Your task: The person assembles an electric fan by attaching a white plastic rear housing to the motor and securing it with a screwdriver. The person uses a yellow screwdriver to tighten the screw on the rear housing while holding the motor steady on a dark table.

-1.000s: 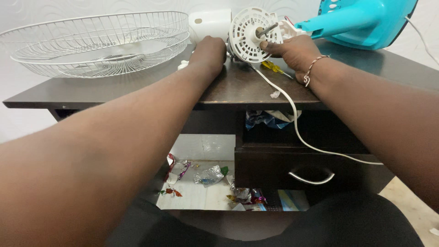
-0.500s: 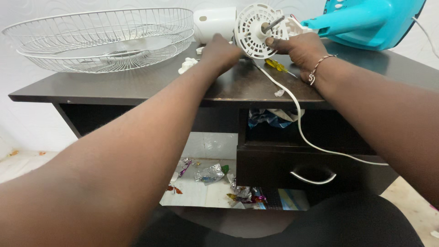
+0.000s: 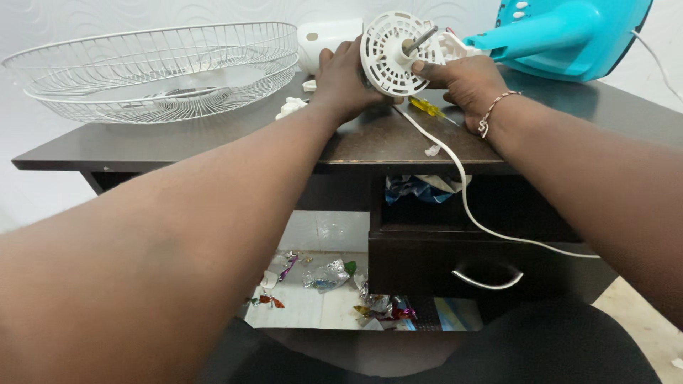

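Observation:
A white fan motor unit (image 3: pixel 393 51) with a round vented face and a metal shaft stands on the dark wooden desk (image 3: pixel 213 139). My left hand (image 3: pixel 344 77) grips it from the left side, behind the face. My right hand (image 3: pixel 462 80), with a bracelet at the wrist, holds its right side, thumb on the rim of the face. A white motor cover (image 3: pixel 321 35) lies just behind my left hand. A white cord (image 3: pixel 462 192) runs from the motor over the desk edge.
A white wire fan guard (image 3: pixel 153 71) lies at the back left. The turquoise fan body (image 3: pixel 569 35) is at the back right. A yellow-handled screwdriver (image 3: pixel 428 108) and small white parts (image 3: pixel 290 108) lie on the desk. A drawer with a metal handle (image 3: pixel 487 281) hangs below; wrappers litter the floor.
My left hand has moved up from the desk surface and closed around the left side of the motor unit. My right hand has kept its hold.

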